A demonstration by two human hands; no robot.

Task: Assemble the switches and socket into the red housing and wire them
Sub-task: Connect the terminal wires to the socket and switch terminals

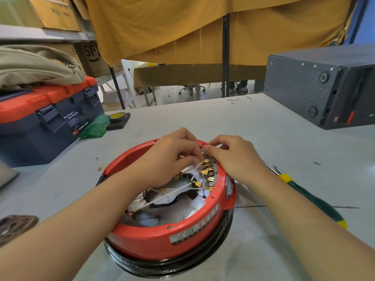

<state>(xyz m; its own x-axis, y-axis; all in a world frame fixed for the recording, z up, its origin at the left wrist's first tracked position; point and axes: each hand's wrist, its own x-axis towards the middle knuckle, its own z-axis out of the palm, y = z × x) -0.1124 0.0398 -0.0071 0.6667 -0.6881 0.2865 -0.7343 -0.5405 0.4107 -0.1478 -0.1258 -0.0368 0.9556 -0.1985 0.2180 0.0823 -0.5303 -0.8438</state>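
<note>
Wiring is the step in hand, by the look of it. The round red plastic housing (162,238) sits low in the middle of the frame on the grey tabletop (223,122), open side up, over a black coil of cable (172,266). Along its inner wall at the right runs a row of gold crimp terminals (208,173) on thin white wires (174,191).

The left hand (172,157) reaches in from the lower left with its fingers curled, its grip pinched on one of the terminals near the top of the row. The right hand (237,157) rests over the far rim, its thumb and forefinger closed on what seems to be a white wire end, though the fingers hide much of it.

The risks, as I judge them: the terminals stand close together, so a connector could be pushed onto the wrong tab or only half seated. The white wires cross loosely over the middle and could snag or pull a fitted terminal off. Force sideways might bend a tab. A loose white lead with a gold terminal (100,165) lies on the tabletop left of the housing and could be overlooked. The green-and-yellow-handled screwdriver (310,197) lies at the right, under the forearm, where an elbow could knock it.
</note>
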